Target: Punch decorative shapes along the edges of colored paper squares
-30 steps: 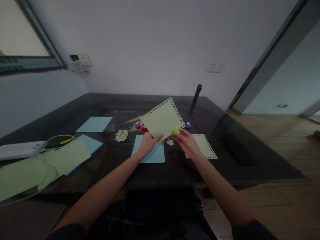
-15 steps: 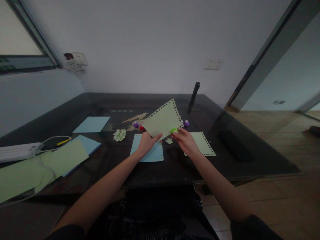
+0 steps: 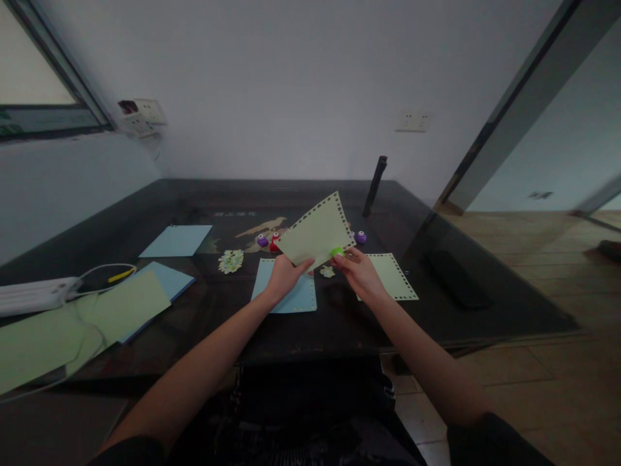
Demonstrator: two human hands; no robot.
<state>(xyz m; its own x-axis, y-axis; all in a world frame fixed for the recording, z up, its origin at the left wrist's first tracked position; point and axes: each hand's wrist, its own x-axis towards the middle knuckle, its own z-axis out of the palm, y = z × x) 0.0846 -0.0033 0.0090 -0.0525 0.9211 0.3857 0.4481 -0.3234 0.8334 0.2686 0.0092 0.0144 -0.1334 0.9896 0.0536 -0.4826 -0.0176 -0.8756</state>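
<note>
— What has been moved since a moment ago?

— Not much. The green paper is being held a little lower and nearer to the body now, and the whole view is being tipped a bit. The same grip is being kept by both hands.

— How is the paper being held?

— It is being pinched at its near corner by the left hand, thumb on top, fingers closed under it. The right hand is closed around a small green punch, and the punch is being pressed onto the paper's lower right edge.

— Which way is the paper lying from the hands?

— It is being held up off the dark table, just above and beyond both hands. It is tilted, with its long side running from the near left up to the far right. Little holes are already seen along the top and right edges. The edge at the punch is nearest the right hand, so that hand is the closer one to the spot being worked.

— What is lying around them?

— A blue sheet is lying flat under the left hand. A pale punched sheet is lying beside the right wrist. Small paper bits are piled to the left. Purple and red punches are partly hidden behind the held paper, and one more purple punch is seen just to its right.
</note>
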